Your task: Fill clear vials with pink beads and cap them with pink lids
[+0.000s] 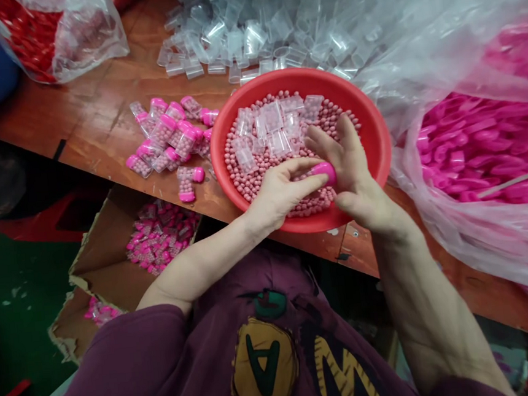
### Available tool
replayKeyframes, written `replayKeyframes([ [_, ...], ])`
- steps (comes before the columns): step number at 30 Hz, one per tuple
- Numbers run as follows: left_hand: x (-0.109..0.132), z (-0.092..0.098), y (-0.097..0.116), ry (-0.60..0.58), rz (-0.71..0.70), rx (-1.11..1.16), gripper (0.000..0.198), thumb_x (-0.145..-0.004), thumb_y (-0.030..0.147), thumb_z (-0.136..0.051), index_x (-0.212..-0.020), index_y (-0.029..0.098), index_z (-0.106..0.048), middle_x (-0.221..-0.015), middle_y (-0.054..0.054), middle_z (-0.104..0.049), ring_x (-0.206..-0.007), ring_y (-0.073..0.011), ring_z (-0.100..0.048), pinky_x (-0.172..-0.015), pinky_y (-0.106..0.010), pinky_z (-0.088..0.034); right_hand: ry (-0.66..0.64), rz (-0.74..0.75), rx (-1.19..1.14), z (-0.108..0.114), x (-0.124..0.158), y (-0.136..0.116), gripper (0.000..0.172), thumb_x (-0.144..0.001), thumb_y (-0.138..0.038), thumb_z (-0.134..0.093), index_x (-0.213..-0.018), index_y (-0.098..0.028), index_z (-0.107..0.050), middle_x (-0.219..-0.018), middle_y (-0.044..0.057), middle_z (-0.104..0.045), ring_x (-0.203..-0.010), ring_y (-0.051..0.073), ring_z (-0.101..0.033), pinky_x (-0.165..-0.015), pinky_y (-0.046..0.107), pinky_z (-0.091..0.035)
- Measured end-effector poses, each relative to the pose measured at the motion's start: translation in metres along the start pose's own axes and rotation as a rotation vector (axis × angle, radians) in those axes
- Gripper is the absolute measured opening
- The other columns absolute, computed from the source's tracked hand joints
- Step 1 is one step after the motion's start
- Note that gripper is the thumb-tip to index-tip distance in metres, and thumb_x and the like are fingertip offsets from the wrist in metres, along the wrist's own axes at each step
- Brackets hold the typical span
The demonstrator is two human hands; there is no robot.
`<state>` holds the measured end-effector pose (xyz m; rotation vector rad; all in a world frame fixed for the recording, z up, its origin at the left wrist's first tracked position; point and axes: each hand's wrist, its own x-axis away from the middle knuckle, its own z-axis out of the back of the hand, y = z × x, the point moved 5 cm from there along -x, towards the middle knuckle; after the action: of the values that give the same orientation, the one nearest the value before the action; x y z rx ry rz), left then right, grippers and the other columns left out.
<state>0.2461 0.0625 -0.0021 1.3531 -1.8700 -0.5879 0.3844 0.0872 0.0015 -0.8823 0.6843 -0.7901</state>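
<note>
You are working over the red bowl (pixel 221 153) of pink beads (pixel 253 181), your left hand (pixel 278 190) pinching a pink cap (pixel 324 171) between thumb and forefinger while your right hand (pixel 352 175), fingers loosely spread, is backing it. You seem to be capping a tube, which is hidden from view; seating the cap is calling for a square, firm press.

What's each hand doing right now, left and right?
Left hand: closed, pinching the pink cap.
Right hand: fingers spread, touching the same cap over the red bowl; grip unclear.
</note>
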Motion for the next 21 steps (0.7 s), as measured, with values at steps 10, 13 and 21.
replayKeyframes([
  [10,-0.002,0.002,-0.003,0.056,-0.028,-0.018,0.019,-0.093,0.014,-0.081,-0.109,0.017,-0.072,-0.099,-0.001,-0.077,-0.09,-0.012,-0.071,-0.098,-0.031,-0.058,0.186,-0.022,0.708,-0.011,0.021,-0.024,0.097,-0.09,-0.049,-0.082,-0.168,-0.013,-0.037,-0.155,0.027,-0.062,-0.141,0.047,-0.063,-0.115,0.069,-0.051],
  [13,-0.006,0.001,-0.005,0.02,-0.085,-0.159,0.021,-0.094,0.009,-0.076,-0.113,0.017,-0.07,-0.103,-0.002,-0.078,-0.103,-0.0146,-0.073,-0.109,-0.033,-0.054,0.246,-0.059,0.777,-0.011,0.016,-0.026,0.076,-0.089,-0.037,-0.074,-0.157,-0.014,-0.049,-0.141,0.024,-0.068,-0.13,0.043,-0.066,-0.108,0.063,-0.055],
  [21,-0.01,0.003,-0.01,0.057,-0.172,-0.387,0.021,-0.095,0.008,-0.071,-0.114,0.016,-0.069,-0.105,-0.005,-0.08,-0.105,-0.017,-0.076,-0.109,-0.035,-0.056,0.254,0.014,0.913,-0.012,0.015,-0.021,0.069,-0.089,-0.034,-0.068,-0.153,-0.011,-0.055,-0.128,0.023,-0.071,-0.115,0.041,-0.066,-0.099,0.06,-0.053],
])
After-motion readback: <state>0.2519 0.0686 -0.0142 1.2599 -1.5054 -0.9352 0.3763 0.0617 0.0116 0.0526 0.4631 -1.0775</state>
